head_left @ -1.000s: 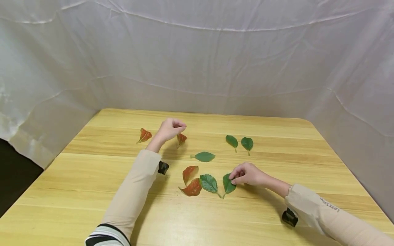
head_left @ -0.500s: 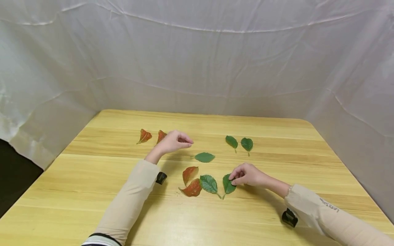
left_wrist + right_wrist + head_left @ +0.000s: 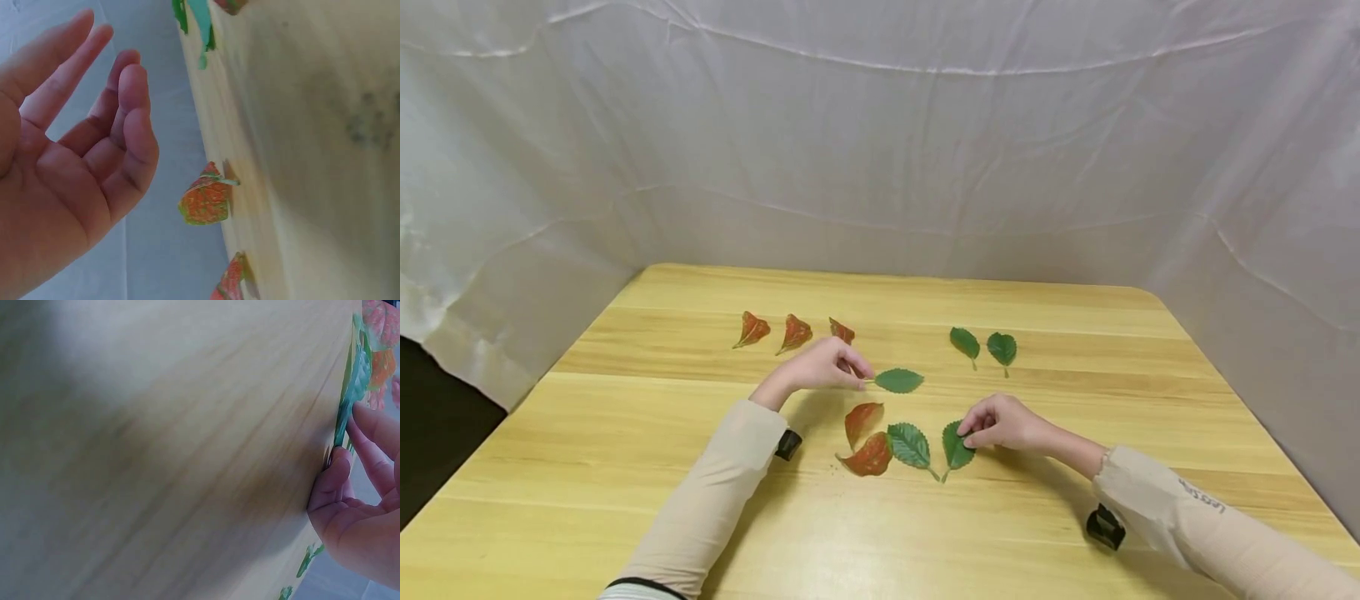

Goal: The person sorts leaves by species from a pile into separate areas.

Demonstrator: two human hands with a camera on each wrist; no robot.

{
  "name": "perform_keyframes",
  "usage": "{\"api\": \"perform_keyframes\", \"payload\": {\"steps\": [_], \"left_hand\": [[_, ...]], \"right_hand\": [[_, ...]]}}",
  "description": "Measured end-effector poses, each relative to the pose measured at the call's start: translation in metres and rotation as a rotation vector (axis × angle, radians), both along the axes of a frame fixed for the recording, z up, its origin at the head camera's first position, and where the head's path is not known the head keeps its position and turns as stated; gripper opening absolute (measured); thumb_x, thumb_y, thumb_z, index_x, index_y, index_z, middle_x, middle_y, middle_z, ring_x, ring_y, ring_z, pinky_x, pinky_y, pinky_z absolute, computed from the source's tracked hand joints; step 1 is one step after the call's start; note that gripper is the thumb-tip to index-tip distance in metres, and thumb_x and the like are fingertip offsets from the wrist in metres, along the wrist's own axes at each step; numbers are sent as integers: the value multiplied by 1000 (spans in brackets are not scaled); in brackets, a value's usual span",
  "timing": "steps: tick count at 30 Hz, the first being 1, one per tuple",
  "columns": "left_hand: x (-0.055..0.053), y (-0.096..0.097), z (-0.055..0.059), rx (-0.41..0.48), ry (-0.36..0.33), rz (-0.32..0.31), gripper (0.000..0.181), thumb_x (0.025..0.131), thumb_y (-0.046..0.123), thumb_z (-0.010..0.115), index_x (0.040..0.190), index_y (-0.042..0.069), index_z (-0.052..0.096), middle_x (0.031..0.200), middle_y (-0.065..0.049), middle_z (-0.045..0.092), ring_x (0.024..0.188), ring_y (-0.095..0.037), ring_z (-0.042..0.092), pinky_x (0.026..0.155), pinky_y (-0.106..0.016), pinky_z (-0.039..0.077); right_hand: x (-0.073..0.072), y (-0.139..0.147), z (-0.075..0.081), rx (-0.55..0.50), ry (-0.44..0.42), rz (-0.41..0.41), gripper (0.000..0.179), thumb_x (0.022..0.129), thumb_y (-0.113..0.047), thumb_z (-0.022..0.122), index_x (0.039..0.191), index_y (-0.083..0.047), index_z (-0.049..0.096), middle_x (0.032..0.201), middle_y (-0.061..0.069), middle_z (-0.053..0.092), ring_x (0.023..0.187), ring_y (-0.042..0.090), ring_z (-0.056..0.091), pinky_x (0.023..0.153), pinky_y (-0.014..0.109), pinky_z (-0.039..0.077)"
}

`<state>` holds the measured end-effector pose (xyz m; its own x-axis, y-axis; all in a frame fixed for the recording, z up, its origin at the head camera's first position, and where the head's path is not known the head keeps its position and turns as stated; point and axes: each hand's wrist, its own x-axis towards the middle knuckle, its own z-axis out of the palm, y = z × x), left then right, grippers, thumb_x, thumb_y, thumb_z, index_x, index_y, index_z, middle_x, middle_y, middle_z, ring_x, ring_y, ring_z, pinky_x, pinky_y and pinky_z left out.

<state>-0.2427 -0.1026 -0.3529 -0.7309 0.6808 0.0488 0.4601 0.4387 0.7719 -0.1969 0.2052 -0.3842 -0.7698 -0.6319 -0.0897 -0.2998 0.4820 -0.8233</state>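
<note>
In the head view, my left hand (image 3: 820,364) reaches in from the left, its fingertips right at the stem of a green leaf (image 3: 901,381) lying flat. The left wrist view shows that hand's fingers (image 3: 134,87) loosely bent and apart, with nothing between them. My right hand (image 3: 1007,423) pinches the right edge of another green leaf (image 3: 955,454) between thumb and fingers, close to the tabletop. Left of it lies a glossy green leaf (image 3: 910,446), its tip against a red leaf (image 3: 870,457). A further red leaf (image 3: 861,421) stands just behind that one.
A row of three curled red leaves, the leftmost red leaf (image 3: 752,329) included, sits at the back left of the wooden table (image 3: 1037,542). Two small green leaves, one a rounded leaf (image 3: 1002,348), lie at the back right. Pale curtains (image 3: 925,167) surround the table.
My left hand has moved from the back-row red leaves toward me and rightward to the green leaf's stem, uncovering the row. My right hand has stayed on its leaf.
</note>
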Motion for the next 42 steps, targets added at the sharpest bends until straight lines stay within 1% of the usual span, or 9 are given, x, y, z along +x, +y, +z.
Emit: {"api": "perform_keyframes", "payload": {"steps": [6, 12, 16, 22, 27, 31, 34, 38, 42], "left_hand": [[0, 1, -7, -35, -46, -58, 19, 76, 0, 67, 94, -6, 67, 95, -15, 65, 75, -19, 61, 64, -23, 48], [0, 1, -10, -110, -124, -145, 27, 73, -1, 70, 99, -5, 66, 102, -13, 63, 67, -8, 57, 61, -21, 46], [0, 1, -12, -131, -132, -182, 30, 71, -3, 71, 101, -5, 66, 101, -12, 64, 58, -5, 47, 54, -18, 40], [0, 3, -13, -141, -135, -238, 32, 71, -3, 71, 102, -7, 64, 102, -13, 64, 61, -6, 41, 52, -17, 33], [0, 3, -12, -159, -154, -241, 33, 71, -2, 71, 103, -4, 65, 99, -9, 64, 53, -5, 33, 49, -16, 30], [0, 4, -13, -156, -175, -240, 34, 72, 1, 71, 105, -4, 64, 83, -4, 62, 47, -4, 27, 47, -17, 27], [0, 4, -14, -140, -178, -260, 35, 73, 2, 71, 107, -4, 63, 72, -7, 58, 47, -5, 25, 46, -17, 26], [0, 7, -13, -134, -168, -289, 34, 74, 3, 71, 106, -4, 64, 83, -8, 65, 46, -4, 25, 46, -17, 25], [1, 9, -13, -153, -164, -297, 33, 73, 3, 71, 105, -4, 64, 93, -9, 66, 44, -4, 22, 45, -17, 25]], "right_hand": [[0, 0, 0, 1, -2, 0, 12, 76, -5, 69, 84, 4, 67, 67, 1, 56, 56, 7, 42, 49, 19, 34], [-1, 0, 0, -1, -6, -4, 12, 75, -5, 69, 84, 4, 67, 68, 1, 57, 56, 6, 43, 49, 19, 35], [0, -1, 0, 1, -5, -3, 12, 75, -5, 69, 83, 4, 67, 68, 1, 57, 57, 6, 43, 49, 19, 35], [0, -1, 1, 11, -8, -5, 12, 75, -5, 69, 83, 4, 67, 67, 1, 56, 56, 7, 42, 49, 19, 35], [0, -1, 1, 10, -8, -5, 12, 76, -5, 69, 83, 4, 67, 67, 1, 56, 56, 6, 42, 49, 19, 35], [0, -1, 0, 9, -6, -3, 12, 76, -5, 69, 83, 4, 67, 66, 1, 56, 55, 6, 42, 49, 19, 34], [0, -1, 0, 7, -9, -1, 12, 76, -5, 69, 83, 4, 67, 67, 1, 56, 55, 6, 42, 48, 19, 34], [0, -1, 1, 10, -8, -2, 12, 76, -5, 69, 83, 4, 67, 67, 1, 56, 55, 6, 42, 49, 19, 35], [0, -1, 0, 15, -3, -1, 12, 76, -5, 69, 83, 4, 67, 67, 1, 56, 56, 6, 42, 49, 19, 35]]}}
